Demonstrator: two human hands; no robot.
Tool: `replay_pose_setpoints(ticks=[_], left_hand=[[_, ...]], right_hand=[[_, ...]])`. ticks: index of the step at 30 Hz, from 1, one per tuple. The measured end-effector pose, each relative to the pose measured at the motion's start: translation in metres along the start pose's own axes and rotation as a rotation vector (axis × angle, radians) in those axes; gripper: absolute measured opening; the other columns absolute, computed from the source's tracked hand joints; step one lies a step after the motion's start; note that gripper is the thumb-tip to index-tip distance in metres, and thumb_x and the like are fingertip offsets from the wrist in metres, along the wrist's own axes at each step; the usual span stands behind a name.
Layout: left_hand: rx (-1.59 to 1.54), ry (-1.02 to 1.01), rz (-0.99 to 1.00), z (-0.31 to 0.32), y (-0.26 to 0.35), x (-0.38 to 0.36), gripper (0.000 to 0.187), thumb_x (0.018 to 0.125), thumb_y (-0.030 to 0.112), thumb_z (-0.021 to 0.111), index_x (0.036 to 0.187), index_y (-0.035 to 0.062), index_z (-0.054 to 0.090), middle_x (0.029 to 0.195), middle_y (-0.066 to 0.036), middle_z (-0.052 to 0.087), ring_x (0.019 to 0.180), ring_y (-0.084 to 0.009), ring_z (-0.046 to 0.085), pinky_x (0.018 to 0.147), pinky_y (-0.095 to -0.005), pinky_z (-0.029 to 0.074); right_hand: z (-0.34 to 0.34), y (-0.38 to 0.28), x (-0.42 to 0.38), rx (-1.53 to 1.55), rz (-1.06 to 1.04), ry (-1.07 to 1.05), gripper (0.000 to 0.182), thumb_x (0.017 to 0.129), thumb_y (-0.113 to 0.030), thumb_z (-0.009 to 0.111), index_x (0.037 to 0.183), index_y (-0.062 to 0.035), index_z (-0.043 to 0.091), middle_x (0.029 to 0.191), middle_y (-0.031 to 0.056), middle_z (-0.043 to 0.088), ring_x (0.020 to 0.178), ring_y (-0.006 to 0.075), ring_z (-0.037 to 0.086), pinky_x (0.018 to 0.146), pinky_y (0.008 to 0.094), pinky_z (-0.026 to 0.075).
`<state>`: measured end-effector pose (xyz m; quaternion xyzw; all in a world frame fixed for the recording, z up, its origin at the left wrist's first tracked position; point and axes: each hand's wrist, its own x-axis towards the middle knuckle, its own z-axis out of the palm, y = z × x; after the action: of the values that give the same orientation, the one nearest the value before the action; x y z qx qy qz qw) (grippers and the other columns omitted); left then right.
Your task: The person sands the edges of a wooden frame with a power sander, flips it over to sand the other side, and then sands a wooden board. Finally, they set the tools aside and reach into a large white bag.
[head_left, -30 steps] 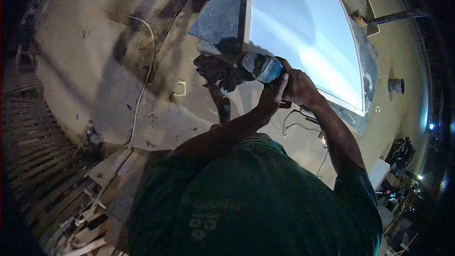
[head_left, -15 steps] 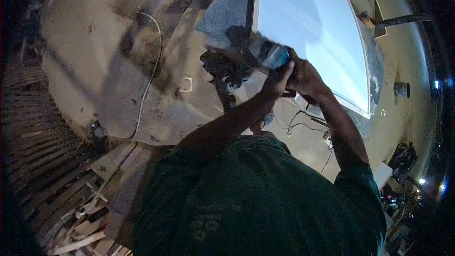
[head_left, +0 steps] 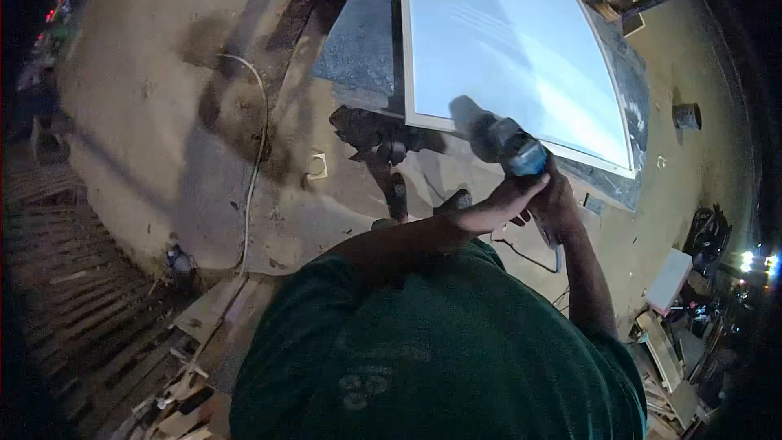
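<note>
A person seen from above wears a dark green short-sleeved T-shirt (head_left: 440,350) of soft, slightly creased fabric. A faint, paler printed emblem with blurred, unreadable lettering sits low on the front. The sleeves end above the elbows, leaving both forearms bare. Left hand (head_left: 493,210) and right hand (head_left: 558,200) are ungloved.

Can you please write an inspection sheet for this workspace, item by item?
Surface: dusty concrete floor with dark stains.
Job's things: bottle with blue band, held above a white panel lying on a dark slab.
Clutter: wood scraps lower left; boards at right; small pot; dark lump by the slab.
Hands: left hand and right hand both grip the bottle.
Cables: pale hose across the floor; thin wire below the hands.
Surroundings: dark, small lights far right.
</note>
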<state>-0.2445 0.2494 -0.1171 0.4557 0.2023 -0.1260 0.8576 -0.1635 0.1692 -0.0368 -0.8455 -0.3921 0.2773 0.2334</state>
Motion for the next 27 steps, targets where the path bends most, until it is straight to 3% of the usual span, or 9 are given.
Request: replay_pose_setpoints(ticks=[7, 8, 10, 12, 15, 19, 23, 25, 27], left_hand=[[0.094, -0.087, 0.046, 0.016, -0.024, 0.028, 0.079, 0.075, 0.071, 0.053, 0.118, 0.0056, 0.042, 0.074, -0.007, 0.058, 0.056, -0.0149, 0.058, 0.043, -0.0274, 0.048], [0.111, -0.118, -0.077, 0.000, -0.026, 0.028, 0.082, 0.075, 0.070, 0.054, 0.124, 0.0051, 0.039, 0.083, -0.010, 0.060, 0.059, -0.0161, 0.058, 0.042, -0.0265, 0.046], [0.090, -0.006, 0.184, -0.023, -0.012, 0.002, 0.081, 0.082, 0.066, 0.048, 0.130, 0.0027, 0.036, 0.100, -0.013, 0.057, 0.073, -0.0168, 0.055, 0.058, -0.0282, 0.046], [0.068, 0.056, 0.183, -0.046, 0.016, -0.039, 0.071, 0.084, 0.063, 0.047, 0.116, -0.0006, 0.044, 0.087, -0.012, 0.059, 0.065, -0.0161, 0.059, 0.049, -0.0265, 0.047], [-0.089, 0.118, 0.356, -0.073, 0.003, -0.043, 0.066, 0.090, 0.054, 0.045, 0.127, 0.0000, 0.040, 0.118, -0.015, 0.049, 0.111, -0.0239, 0.047, 0.095, -0.0341, 0.039], [-0.058, 0.226, -0.077, -0.060, 0.033, -0.063, 0.059, 0.092, 0.049, 0.045, 0.127, 0.0013, 0.044, 0.121, -0.013, 0.052, 0.111, -0.0242, 0.049, 0.098, -0.0347, 0.036], [0.407, 0.044, -0.158, -0.070, 0.030, -0.059, 0.054, 0.092, 0.042, 0.051, 0.124, -0.0007, 0.047, 0.115, -0.015, 0.056, 0.110, -0.0250, 0.051, 0.096, -0.0370, 0.037], [0.511, 0.086, 0.186, -0.088, 0.013, -0.046, 0.057, 0.088, 0.042, 0.057, 0.123, -0.0010, 0.045, 0.105, -0.015, 0.058, 0.095, -0.0225, 0.060, 0.077, -0.0336, 0.049], [1.010, 0.302, 0.437, -0.093, 0.035, -0.056, 0.055, 0.089, 0.036, 0.055, 0.127, -0.0016, 0.043, 0.115, -0.021, 0.053, 0.109, -0.0297, 0.053, 0.090, -0.0395, 0.043]], right_hand=[[0.014, 0.029, -0.025, -0.089, 0.026, 0.231, 0.064, 0.075, -0.014, 0.067, 0.128, -0.0024, 0.034, 0.084, 0.0195, 0.065, 0.076, 0.0301, 0.066, 0.061, 0.0379, 0.052], [0.015, 0.013, -0.017, 0.048, 0.136, 0.168, 0.064, 0.074, -0.015, 0.068, 0.127, -0.0019, 0.035, 0.084, 0.0200, 0.065, 0.076, 0.0298, 0.066, 0.061, 0.0384, 0.052], [0.021, -0.013, 0.002, 0.168, 0.252, 0.035, 0.065, 0.071, -0.017, 0.071, 0.125, -0.0005, 0.038, 0.083, 0.0216, 0.065, 0.074, 0.0321, 0.066, 0.063, 0.0410, 0.053], [0.031, -0.034, 0.020, -0.083, 0.036, -0.003, 0.072, 0.067, -0.025, 0.075, 0.124, -0.0010, 0.039, 0.086, 0.0225, 0.065, 0.077, 0.0353, 0.065, 0.067, 0.0418, 0.054], [0.048, -0.053, 0.042, -0.152, -0.025, -0.131, 0.074, 0.073, -0.031, 0.071, 0.128, 0.0002, 0.033, 0.087, 0.0209, 0.065, 0.077, 0.0365, 0.065, 0.070, 0.0434, 0.054], [0.035, -0.049, 0.033, -0.133, -0.036, -0.062, 0.078, 0.073, -0.033, 0.071, 0.131, -0.0006, 0.030, 0.087, 0.0225, 0.064, 0.078, 0.0370, 0.065, 0.069, 0.0438, 0.054], [0.015, -0.019, 0.010, -0.130, 0.058, 0.025, 0.081, 0.069, -0.028, 0.073, 0.132, -0.0005, 0.030, 0.086, 0.0235, 0.064, 0.080, 0.0372, 0.065, 0.069, 0.0443, 0.054], [-0.003, 0.004, -0.004, -0.072, 0.161, 0.005, 0.078, 0.067, -0.021, 0.074, 0.130, -0.0018, 0.032, 0.087, 0.0234, 0.064, 0.081, 0.0380, 0.065, 0.070, 0.0442, 0.054], [-0.022, 0.017, -0.021, -0.020, 0.338, 0.058, 0.077, 0.063, -0.019, 0.076, 0.126, -0.0032, 0.035, 0.093, 0.0250, 0.063, 0.089, 0.0386, 0.063, 0.072, 0.0455, 0.052]])
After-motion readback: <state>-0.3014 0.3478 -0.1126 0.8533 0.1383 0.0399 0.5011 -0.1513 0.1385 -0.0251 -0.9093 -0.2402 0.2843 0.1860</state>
